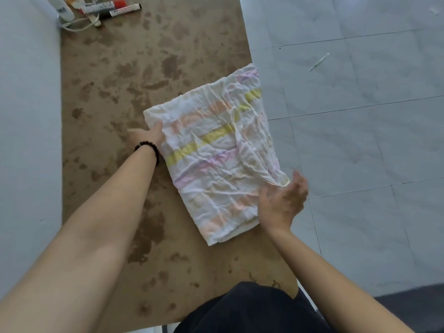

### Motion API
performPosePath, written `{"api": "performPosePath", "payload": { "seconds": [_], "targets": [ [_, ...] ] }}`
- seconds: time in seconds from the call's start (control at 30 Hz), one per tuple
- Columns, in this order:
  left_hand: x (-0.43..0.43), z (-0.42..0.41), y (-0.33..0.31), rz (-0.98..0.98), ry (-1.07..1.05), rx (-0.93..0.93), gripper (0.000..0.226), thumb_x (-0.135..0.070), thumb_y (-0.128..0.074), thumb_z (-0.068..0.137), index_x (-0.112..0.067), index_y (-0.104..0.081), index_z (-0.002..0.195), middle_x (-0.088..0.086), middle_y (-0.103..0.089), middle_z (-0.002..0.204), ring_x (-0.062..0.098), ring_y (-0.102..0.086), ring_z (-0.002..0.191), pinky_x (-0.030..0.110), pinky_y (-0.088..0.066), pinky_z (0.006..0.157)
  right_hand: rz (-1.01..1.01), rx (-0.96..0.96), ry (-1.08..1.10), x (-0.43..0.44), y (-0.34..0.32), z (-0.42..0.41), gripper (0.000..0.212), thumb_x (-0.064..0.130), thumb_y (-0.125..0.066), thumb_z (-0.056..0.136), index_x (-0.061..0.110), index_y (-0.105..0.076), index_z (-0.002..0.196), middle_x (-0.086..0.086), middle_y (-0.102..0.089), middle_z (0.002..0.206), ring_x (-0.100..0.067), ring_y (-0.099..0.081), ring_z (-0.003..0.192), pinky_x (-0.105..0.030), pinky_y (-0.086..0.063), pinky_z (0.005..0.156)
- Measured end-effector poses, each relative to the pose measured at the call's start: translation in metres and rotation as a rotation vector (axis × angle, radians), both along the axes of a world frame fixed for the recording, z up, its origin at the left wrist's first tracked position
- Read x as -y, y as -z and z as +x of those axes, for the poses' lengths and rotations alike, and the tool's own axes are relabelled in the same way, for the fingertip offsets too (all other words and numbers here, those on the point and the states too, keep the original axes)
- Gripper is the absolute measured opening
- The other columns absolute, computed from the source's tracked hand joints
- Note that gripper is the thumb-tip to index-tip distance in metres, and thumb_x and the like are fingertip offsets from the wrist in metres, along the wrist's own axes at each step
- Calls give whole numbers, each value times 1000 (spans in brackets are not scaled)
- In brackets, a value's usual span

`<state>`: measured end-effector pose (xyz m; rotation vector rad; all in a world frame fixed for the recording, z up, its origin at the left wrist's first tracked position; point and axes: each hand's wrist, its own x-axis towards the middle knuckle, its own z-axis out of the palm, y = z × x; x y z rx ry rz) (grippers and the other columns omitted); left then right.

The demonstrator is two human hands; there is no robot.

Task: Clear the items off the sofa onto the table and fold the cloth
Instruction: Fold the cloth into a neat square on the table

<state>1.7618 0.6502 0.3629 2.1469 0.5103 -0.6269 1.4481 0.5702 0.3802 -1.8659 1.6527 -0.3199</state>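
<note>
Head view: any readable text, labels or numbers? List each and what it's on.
Nothing is legible.
White-labelled marker with red cap: printed label, too blurred to read.
Black marker: white label with red print, too small to read.
White object at the top edge: faint marking, unreadable.
Striped cloth, brown surface, bead bracelet: no text.

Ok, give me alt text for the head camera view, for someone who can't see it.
Two bare hands work a folded striped cloth on a brown table: left hand at its far corner, right hand at its near edge. Markers lie at the far end.
</note>
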Motion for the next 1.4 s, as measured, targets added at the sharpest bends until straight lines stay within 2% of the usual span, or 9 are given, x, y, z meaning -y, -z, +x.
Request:
{"api": "performPosePath", "payload": {
  "seconds": [0.17,0.27,0.37,0.43,0.67,0.93,1.13,1.27,1.4],
  "targets": [
    [-23,-6,16,-133,75,-106,69,-59,-78,60,-12,-66,109,1,-68,111,20,-65,97,37,-55,88,98,-225,-863,-56,-14,28,97,79,-52,74,23,-28,149,-7,-44,131,-27,-47,118,-44,-44,100],
    [-20,-13,21,-310,113,-132,31,-30,-83,75,-11,-67,95,1,-70,99,16,-68,90,34,-56,84,167,-477,-1092,-96,-5,34,99,65,-59,82,19,-9,155,-11,-40,131,-32,-46,114,-43,-45,91],
    [-21,-16,20,-452,79,-166,29,-18,-72,87,-8,-67,113,5,-72,108,17,-69,93,35,-58,81,193,-492,-1050,-104,10,35,82,13,-56,91,19,-6,156,-12,-43,129,-35,-50,111,-41,-46,88],
    [-29,-13,18,-497,50,-160,28,-18,-65,93,-11,-62,120,3,-70,109,18,-69,94,37,-59,77,259,-451,-1008,-99,14,36,75,7,-49,92,19,-12,156,-12,-45,128,-37,-51,111,-41,-45,90],
    [-113,26,3,-403,28,64,12,-14,-65,91,-18,-60,101,0,-67,100,22,-66,99,39,-56,87,427,-243,-1210,-122,-20,69,53,23,-52,92,21,-39,144,-6,-52,103,-28,-54,94,-36,-44,82],
    [-262,46,1,113,82,174,34,-27,-65,87,-9,-64,116,11,-66,119,30,-63,107,43,-52,95,634,-106,-1454,-223,-47,96,45,21,-56,91,7,-48,133,-18,-61,109,-35,-58,99,-50,-50,90],
    [-264,20,4,255,193,177,73,-68,-60,77,-9,-55,121,11,-64,115,34,-62,103,44,-52,89,365,-268,-1623,-236,-8,82,65,53,-38,102,18,-27,155,-12,-24,160,-33,-24,147,-48,-22,120],
    [-238,-16,4,508,383,499,81,-43,-50,92,-7,-12,153,20,-16,159,35,-16,147,48,-16,118,16,-365,-1489,-178,21,60,67,53,-17,103,18,-5,159,-13,7,167,-31,14,153,-50,3,124],
    [-188,-58,15,545,753,432,71,-48,-36,98,-17,-8,156,14,9,163,30,12,150,56,4,119,35,-548,-1425,-118,28,25,75,59,-1,95,21,8,159,-7,16,166,-25,19,152,-49,0,124]
  ]
}}
